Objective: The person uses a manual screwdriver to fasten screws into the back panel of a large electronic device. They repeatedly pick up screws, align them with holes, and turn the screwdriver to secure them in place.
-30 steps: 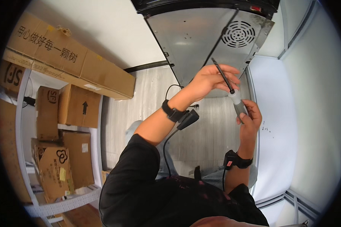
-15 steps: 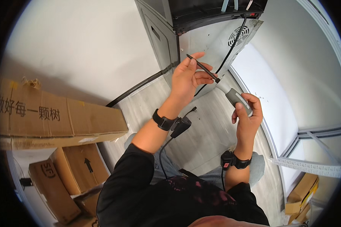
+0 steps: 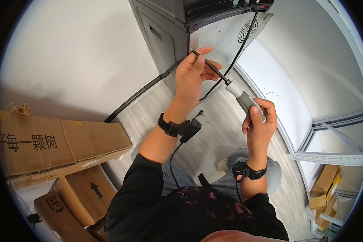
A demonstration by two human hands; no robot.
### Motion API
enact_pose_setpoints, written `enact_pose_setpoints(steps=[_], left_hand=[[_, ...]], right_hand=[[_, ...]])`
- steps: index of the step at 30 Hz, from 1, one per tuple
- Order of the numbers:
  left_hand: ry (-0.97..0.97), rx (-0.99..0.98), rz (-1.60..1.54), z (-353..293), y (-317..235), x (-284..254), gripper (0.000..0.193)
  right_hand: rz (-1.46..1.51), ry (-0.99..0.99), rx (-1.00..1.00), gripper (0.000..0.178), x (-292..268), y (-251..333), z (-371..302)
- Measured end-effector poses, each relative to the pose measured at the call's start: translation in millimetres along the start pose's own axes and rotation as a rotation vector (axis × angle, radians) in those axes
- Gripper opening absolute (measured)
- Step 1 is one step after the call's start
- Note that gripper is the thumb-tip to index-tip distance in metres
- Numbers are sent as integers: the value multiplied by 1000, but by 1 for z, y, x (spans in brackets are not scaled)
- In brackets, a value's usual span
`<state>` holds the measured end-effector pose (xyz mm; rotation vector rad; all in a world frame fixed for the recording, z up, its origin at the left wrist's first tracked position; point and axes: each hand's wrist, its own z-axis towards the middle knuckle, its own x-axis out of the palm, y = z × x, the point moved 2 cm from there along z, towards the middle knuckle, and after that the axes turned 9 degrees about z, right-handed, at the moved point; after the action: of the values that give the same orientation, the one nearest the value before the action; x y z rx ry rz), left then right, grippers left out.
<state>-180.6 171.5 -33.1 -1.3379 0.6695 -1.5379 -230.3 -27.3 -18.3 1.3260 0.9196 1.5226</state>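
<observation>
A screwdriver (image 3: 245, 102) with a grey handle and a long dark shaft lies slantwise between my hands. My right hand (image 3: 261, 127) grips the lower end of its handle between thumb and fingers. Higher up, my left hand (image 3: 189, 76) pinches the shaft with its thumb against the index side, the other fingers loosely spread beside it. The shaft's far end points up and left, close to the lower panel (image 3: 213, 37) of a dark machine. I cannot make out its tip clearly, nor whether it touches the panel.
A black cable (image 3: 241, 47) hangs from the machine past the round vent. Cardboard boxes (image 3: 60, 141) are stacked on the left. On the right stand a white metal frame (image 3: 330, 158) and more boxes (image 3: 326, 181). Wired black straps (image 3: 171, 127) circle both wrists.
Both hands, still on the screwdriver, appear slightly farther left. The whole view has shifted a little, so the machine sits higher and the boxes lower. The grip looks the same.
</observation>
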Motion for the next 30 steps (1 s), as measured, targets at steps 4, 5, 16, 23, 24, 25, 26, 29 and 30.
enact_pose_setpoints(steps=[4, 5, 16, 23, 24, 25, 26, 29, 30], left_hand=[[5, 10, 19, 2, 0, -2, 36], [6, 11, 5, 3, -1, -2, 37], [-22, -108, -100, 0, -8, 1, 31], [-23, -158, -183, -2, -13, 6, 27], [-25, -158, -190, -3, -13, 5, 27], [-16, -156, -159, -2, -12, 2, 28], [-8, -154, -129, -1, -10, -2, 28], [14, -132, -105, 0, -9, -5, 28], [17, -122, -107, 0, -9, -5, 28]], right_hand=[[29, 2, 45, 16, -2, 0, 0], [-6, 22, 3, 17, -1, 2, -2], [-245, 201, -502, 54, 13, 10, -9], [-579, 72, -603, 46, 14, 10, -18], [-562, 92, -639, 46, 15, 11, -16], [-544, 111, -675, 47, 16, 11, -14], [-526, 130, -711, 47, 17, 11, -14], [-297, 79, -521, 49, 21, 7, -16], [-292, 91, -319, 50, 14, 7, -16]])
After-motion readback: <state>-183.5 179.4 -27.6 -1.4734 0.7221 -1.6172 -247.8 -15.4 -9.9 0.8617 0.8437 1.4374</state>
